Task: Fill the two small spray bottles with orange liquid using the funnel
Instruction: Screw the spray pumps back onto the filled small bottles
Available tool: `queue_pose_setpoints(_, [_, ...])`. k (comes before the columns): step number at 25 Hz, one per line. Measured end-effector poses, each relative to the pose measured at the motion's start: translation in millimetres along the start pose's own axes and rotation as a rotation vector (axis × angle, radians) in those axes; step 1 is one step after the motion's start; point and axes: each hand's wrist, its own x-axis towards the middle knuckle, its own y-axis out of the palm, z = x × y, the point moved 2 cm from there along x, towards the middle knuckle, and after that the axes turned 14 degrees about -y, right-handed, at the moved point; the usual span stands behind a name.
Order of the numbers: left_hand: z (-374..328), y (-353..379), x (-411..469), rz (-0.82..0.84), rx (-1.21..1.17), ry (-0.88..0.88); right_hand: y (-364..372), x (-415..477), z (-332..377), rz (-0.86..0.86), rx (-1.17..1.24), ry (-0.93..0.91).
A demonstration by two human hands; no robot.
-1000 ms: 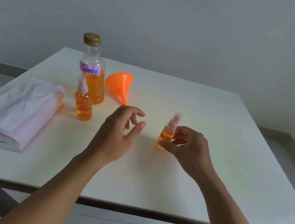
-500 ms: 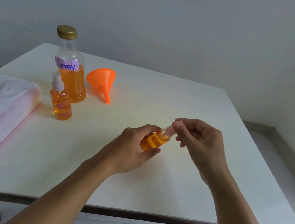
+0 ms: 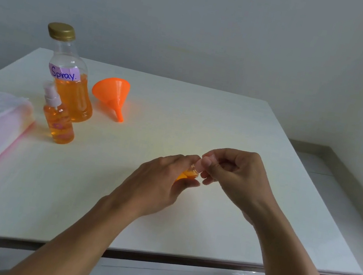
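At the left of the frame stand the big bottle (image 3: 71, 74), one small spray bottle (image 3: 58, 120) and the funnel (image 3: 111, 94). In the middle, the left hand (image 3: 162, 182) now grips the other small bottle (image 3: 187, 174), lifted off the table (image 3: 265, 176). The right hand (image 3: 236, 178) has moved to pinch its pink cap (image 3: 201, 165), likely to open it. Lots of free table all around; edges are far.

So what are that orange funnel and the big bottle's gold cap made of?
The funnel looks like glossy, slightly translucent plastic: light glows through it onto the table. The gold cap has a dull metallic sheen; it could be metal or coated plastic.
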Motion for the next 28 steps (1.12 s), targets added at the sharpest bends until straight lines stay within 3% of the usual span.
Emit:
queue_pose_setpoints(4, [2.1,-2.5,2.0,0.029,-0.026,-0.005,-5.3,0.0,4.2,-0.015,0.065,-0.027])
queue_pose_setpoints(8, [11.3,-5.7,5.0,0.084,-0.123,-0.112,-27.5,1.5,-0.2,-0.266,0.154,-0.078])
queue_pose_setpoints(10, [12.8,-7.1,5.5,0.129,-0.246,-0.147,-35.8,0.1,-4.5,-0.308,0.198,-0.080])
queue_pose_setpoints(14, [9.1,-5.0,2.6,0.208,-0.447,-0.139,-32.7,-4.1,-12.6,-0.259,0.137,-0.039])
queue_pose_setpoints(23, [0.9,-0.2,3.8,0.261,-0.516,-0.124,-33.4,-4.8,-18.7,-0.240,0.058,0.002])
queue_pose_setpoints(28, [-2.5,0.2,4.3,0.178,-0.527,-0.152,-34.0,-5.2,-17.6,-0.245,0.085,0.008])
